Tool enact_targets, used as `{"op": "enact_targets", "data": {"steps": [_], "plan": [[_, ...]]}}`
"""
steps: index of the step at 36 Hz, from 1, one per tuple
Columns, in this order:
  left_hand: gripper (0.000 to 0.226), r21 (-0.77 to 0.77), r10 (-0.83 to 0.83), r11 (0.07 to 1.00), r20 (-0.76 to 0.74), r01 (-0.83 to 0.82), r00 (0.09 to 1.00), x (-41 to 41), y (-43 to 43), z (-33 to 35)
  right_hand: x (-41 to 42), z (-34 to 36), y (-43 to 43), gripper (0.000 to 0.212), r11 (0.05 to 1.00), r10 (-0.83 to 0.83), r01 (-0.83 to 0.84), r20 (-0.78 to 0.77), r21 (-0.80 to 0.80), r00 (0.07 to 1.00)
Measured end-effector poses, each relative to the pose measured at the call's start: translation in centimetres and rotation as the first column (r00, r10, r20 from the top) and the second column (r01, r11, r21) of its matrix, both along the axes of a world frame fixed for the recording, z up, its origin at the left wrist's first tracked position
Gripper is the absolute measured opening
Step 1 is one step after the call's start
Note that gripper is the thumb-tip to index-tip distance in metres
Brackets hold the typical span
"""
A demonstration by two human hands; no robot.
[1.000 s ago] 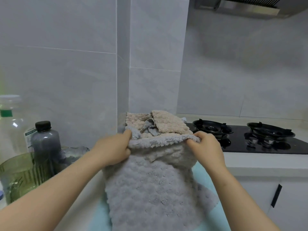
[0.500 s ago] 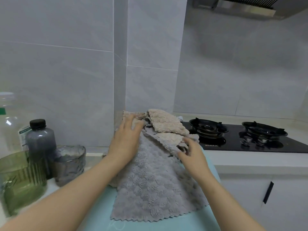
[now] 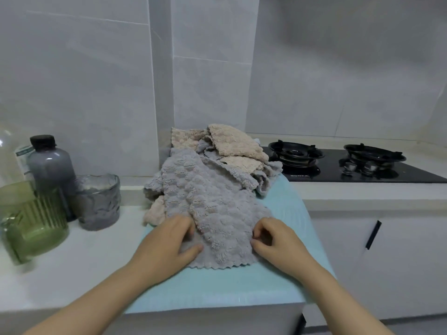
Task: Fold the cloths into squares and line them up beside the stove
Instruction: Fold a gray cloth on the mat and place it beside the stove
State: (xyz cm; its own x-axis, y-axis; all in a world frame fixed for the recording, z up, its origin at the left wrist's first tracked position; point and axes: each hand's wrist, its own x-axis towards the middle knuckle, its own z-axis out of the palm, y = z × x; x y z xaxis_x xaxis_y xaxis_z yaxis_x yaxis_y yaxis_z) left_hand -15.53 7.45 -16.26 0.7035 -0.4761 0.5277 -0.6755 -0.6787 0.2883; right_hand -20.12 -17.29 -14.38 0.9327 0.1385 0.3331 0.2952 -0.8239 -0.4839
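My left hand (image 3: 169,240) and right hand (image 3: 275,240) now pinch the near corners of the fluffy grey microfibre cloth (image 3: 212,201), no longer lifted by its far edge but spread flat on the pale teal mat (image 3: 217,288).

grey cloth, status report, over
Left hand grips grey cloth at near left edge, right hand pinches near right edge. Cloth unfolded on teal mat. Beige cloths heaped under its far end.

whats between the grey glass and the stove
The heap of grey and beige cloths on the teal mat, seen in the head view.
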Motion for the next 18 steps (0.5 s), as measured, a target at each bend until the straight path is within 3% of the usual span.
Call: {"op": "enact_targets", "data": {"steps": [2,6,7,14,18], "plan": [[0.036,0.074,-0.110,0.991,-0.027,0.112,0.994,-0.1,0.5,-0.3,-0.2,-0.3,-0.2,0.013,0.998,0.042,-0.045,-0.054,-0.051,0.998],[0.055,0.117,-0.146,0.980,-0.122,0.160,0.982,-0.8,1.3,0.3,-0.6,-0.6,-1.1,0.061,0.982,0.118,-0.137,-0.149,-0.127,0.982],[0.058,0.128,-0.130,0.981,-0.110,0.144,0.985,-0.9,1.4,0.4,-0.6,-0.4,-1.1,0.064,0.981,0.121,-0.140,-0.147,-0.132,0.982],[0.021,0.288,-0.034,0.958,0.172,-0.017,0.985,-0.7,1.4,-0.3,-0.7,-1.2,-0.8,0.029,0.983,0.074,-0.073,-0.003,-0.170,0.997],[0.020,0.252,0.038,0.962,0.264,-0.107,0.964,-1.2,1.0,-0.1,-0.8,-0.8,-0.1,0.034,0.977,0.038,-0.023,0.063,-0.210,0.997]]}}
